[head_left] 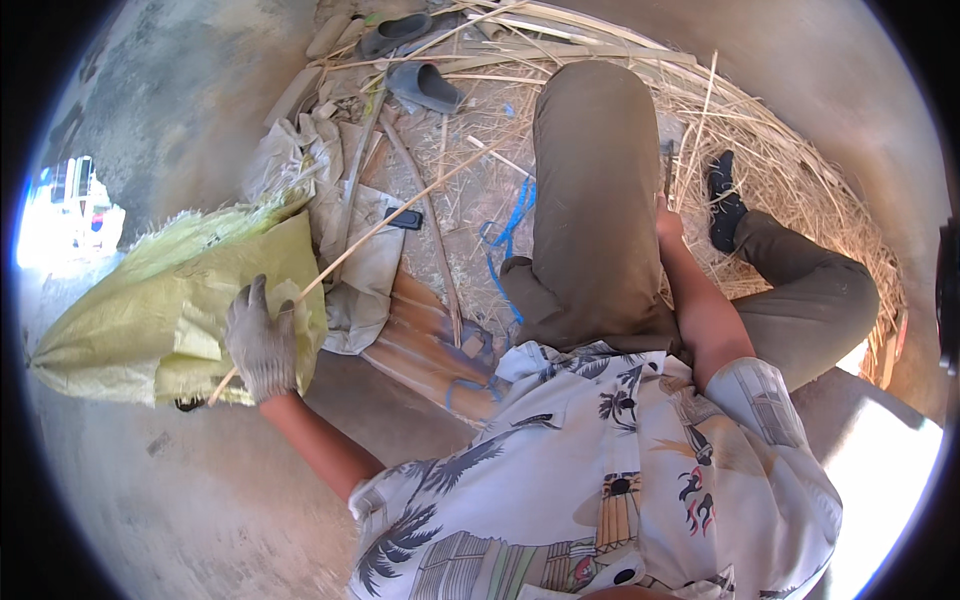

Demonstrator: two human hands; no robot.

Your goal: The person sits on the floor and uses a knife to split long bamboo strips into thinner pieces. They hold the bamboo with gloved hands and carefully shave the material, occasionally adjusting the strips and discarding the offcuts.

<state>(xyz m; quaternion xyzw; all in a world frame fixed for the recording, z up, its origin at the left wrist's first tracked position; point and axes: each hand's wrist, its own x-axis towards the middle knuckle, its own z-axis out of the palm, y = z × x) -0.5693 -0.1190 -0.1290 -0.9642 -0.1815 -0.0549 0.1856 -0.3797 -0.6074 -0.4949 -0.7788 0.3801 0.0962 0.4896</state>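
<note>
A long thin strip of cane or bamboo runs slantwise from beside the yellow sack to near my raised knee. My left hand, in a pale knitted glove, is closed on it close to its near end. That hand is in front of the yellow woven sack. My bare right hand is beyond the raised leg, partly hidden by it. From its grip a narrow, dark knife-like blade sticks up; the handle is hidden.
Shavings and split strips heap around the far right. Grey slippers lie at the back. A small black device rests on pale cloth. Blue strap and a curved stick lie between sack and leg.
</note>
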